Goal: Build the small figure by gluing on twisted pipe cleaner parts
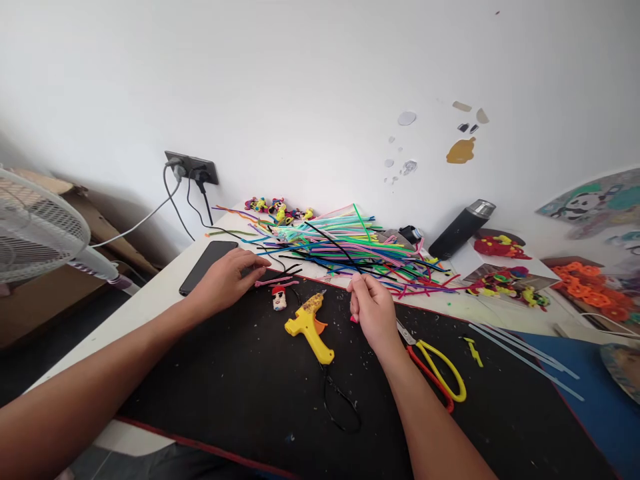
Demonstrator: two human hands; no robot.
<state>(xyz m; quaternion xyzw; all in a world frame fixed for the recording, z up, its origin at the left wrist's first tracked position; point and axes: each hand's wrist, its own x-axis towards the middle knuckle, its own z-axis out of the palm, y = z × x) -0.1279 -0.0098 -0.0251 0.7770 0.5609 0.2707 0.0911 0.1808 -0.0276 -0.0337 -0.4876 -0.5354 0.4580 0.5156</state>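
My right hand point(369, 307) is closed around a black pipe cleaner point(330, 241), which points up and left from the fingers; a bit of red shows below them. My left hand point(233, 277) rests at the mat's back left, beside the phone, with its fingers bent, thumb apart, and nothing visible in it. Just right of it sits a small figure head point(279, 298) with a red top, near a pink pipe cleaner piece point(277, 284). Between my hands a yellow glue gun point(311, 328) lies on the black mat point(240, 380). Scissors point(440, 367) with yellow and red handles lie partly behind my right forearm.
A heap of colourful pipe cleaners point(345, 243) spreads along the wall. The phone point(207, 265) lies at the left, a fan point(40, 227) beyond it. A black flask point(461, 230) leans at the back right. Pale glue sticks point(535, 353) and a yellow-green piece point(473, 352) lie right.
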